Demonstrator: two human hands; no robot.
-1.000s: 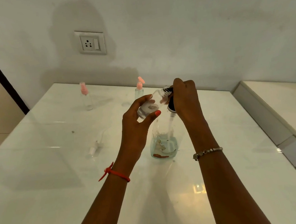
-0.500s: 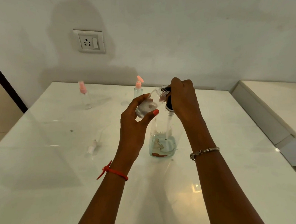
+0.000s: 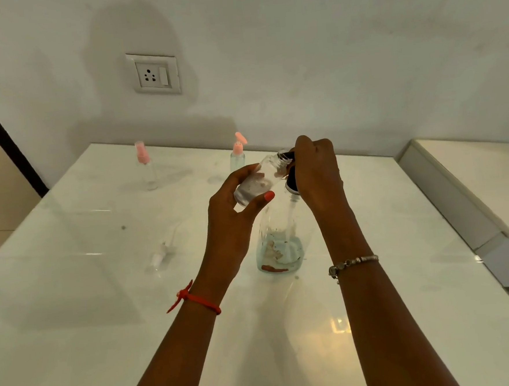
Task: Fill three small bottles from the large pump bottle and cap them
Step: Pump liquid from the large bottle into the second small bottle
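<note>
Large pump bottle stands upright on the white glossy desk, about midway across and between the two forearms. It is clear, with a shallow layer of pale bluish liquid at its bottom. Its upper part is largely hidden. The right grip is curled over the black pump head, so only a dark edge and the nozzle tip show. The left grip holds a small clear bottle between thumb and fingers. This bottle is tilted, with its open mouth up and to the right, against the nozzle. Its base is covered by the fingers, and I cannot tell how much liquid it holds.

Two more small bottles stand upright at the far side of the desk, near the wall. A spray-topped bottle with a pink cap is on the far left. A pump-topped bottle with a pink cap is just beyond the left grip's fingers. A loose clear cap with a thin tube lies on the desk to the left, well apart from the hands.

A red thread circles the left wrist and a silver bracelet the right. A wall socket sits above the far left edge. A white ledge runs along the right side.
</note>
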